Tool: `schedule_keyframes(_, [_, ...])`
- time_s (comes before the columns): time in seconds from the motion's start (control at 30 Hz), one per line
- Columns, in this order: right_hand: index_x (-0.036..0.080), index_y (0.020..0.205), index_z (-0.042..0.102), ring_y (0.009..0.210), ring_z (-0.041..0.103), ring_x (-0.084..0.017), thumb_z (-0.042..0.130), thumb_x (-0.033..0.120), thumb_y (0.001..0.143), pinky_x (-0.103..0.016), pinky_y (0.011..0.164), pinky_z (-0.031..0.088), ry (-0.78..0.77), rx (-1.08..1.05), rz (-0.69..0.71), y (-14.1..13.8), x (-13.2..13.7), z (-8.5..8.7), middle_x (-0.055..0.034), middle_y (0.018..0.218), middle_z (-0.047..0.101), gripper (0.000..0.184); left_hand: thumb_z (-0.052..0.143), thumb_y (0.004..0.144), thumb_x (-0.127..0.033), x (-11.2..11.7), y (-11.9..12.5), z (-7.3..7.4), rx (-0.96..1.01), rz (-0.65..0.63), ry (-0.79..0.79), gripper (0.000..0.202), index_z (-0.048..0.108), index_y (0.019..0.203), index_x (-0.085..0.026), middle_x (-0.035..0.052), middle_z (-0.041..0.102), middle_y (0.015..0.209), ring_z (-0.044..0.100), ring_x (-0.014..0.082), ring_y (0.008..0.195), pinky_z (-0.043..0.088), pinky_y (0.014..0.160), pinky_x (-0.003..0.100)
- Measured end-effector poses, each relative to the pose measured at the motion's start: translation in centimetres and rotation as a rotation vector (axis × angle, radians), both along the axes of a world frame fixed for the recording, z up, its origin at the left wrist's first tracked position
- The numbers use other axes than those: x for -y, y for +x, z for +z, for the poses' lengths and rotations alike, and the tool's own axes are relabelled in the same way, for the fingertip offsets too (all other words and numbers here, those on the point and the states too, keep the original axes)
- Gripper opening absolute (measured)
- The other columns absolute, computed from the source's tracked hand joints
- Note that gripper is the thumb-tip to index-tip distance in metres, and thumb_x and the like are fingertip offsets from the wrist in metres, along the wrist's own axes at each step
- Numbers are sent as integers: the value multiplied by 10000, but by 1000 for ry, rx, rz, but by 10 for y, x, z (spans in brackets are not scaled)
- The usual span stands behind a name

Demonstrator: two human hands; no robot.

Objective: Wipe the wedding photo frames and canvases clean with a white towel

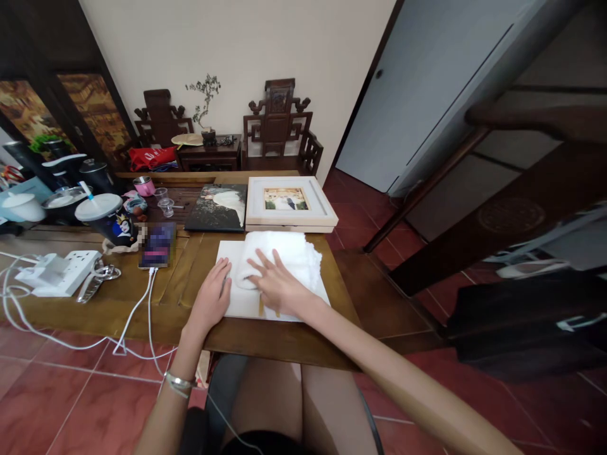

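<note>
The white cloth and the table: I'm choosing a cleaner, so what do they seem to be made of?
White cloth: probably a towel-like textile, soft and matte, judging by its fluffy, ragged right edge; the fibre can't be told. Table: apparently wood with a slightly glossy, perhaps varnished finish, given its brown tone, visible seams and faint sheen.

Nothing legible, blurred mark (150,155) on red bag (140,160)

The towel (291,249) lies before the sitter (268,398), on a flat panel (237,308) on the worktop (183,302). Just behind the towel is the framed picture (289,200); behind the towel and leftward I see the photo board (206,210). Left of the towel rests the phone (156,245); farther left are the power strip (78,266) and, set back, a cup (103,218). Well behind the towel stands a chair (279,110).
</note>
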State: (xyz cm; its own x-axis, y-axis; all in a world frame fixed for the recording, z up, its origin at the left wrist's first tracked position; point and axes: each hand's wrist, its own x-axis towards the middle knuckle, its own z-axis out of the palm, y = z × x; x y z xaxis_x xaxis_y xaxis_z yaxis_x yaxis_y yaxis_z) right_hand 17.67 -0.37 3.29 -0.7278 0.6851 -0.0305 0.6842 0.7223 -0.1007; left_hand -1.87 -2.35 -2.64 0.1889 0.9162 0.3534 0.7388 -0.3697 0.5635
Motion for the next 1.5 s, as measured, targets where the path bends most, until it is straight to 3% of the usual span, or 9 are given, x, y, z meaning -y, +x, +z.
schedule_keyframes(0.3, [125,1049,675,1423,155,-328,505,59,692,-597,1141,89,-164,-228,231,31,93,6,-167,1445,433,401,351,929,-208,0,1,1,17,2,3,413,518,1296,-118,152,473,1421,377,218,1369,285,1155,449])
schedule_keyframes(0.43, [158,1091,664,1405,258,-252,467,18,667,-528,1158,137,-204,-286,182,33,63,7,-137,1407,492,488,346,925,-207,-1,0,-1,8,1,2,419,520,1290,-96,167,469,1421,377,222,1369,281,1155,451])
schedule_keyframes(0.67, [92,1219,600,1378,300,-337,426,42,777,-608,1089,225,-15,-152,-47,-4,-21,5,-205,1346,533,478,326,957,-299,2,1,7,123,20,-10,433,500,1313,-125,147,484,1413,404,220,1351,291,1147,439])
schedule_keyframes(0.77, [69,1212,605,1387,226,-413,450,72,779,-676,1070,164,31,-99,-34,-28,-16,3,-213,1435,427,460,279,978,-366,4,0,14,298,63,-5,468,448,1359,-152,120,485,1419,428,208,1334,316,1132,405])
schedule_keyframes(0.9, [123,1132,657,1396,216,-389,475,120,781,-646,1098,132,42,-114,224,-32,22,0,-154,1450,430,395,179,995,-397,6,-2,16,485,111,2,507,404,1389,-172,97,468,1437,433,200,1330,346,1111,384])
schedule_keyframes(1.0, [177,1070,674,1374,311,-321,502,126,738,-586,1112,192,-63,-154,331,-9,47,7,-107,1376,529,377,181,996,-373,7,0,14,394,100,18,500,437,1370,-162,105,494,1410,452,204,1310,339,1117,406])
schedule_keyframes(1.1, [179,1032,684,1353,373,-242,474,89,712,-483,1138,220,-159,-210,261,21,52,16,-104,1298,601,393,287,980,-354,7,3,12,185,54,-1,450,527,1291,-135,131,519,1377,458,221,1302,324,1129,421])
schedule_keyframes(1.3, [186,1111,673,1328,415,-221,399,25,714,-437,1142,225,-177,-326,-42,36,-3,11,-56,1216,661,508,407,935,-281,3,4,7,29,34,34,362,587,1208,-126,154,564,1322,466,242,1296,343,1118,454])
schedule_keyframes(1.5, [190,1108,688,1167,568,-228,399,69,774,-288,1004,369,-179,-421,-107,-24,-58,13,-32,1239,650,458,441,911,-261,2,1,4,3,24,75,345,578,1203,-138,154,561,1322,483,249,1276,365,1100,459])
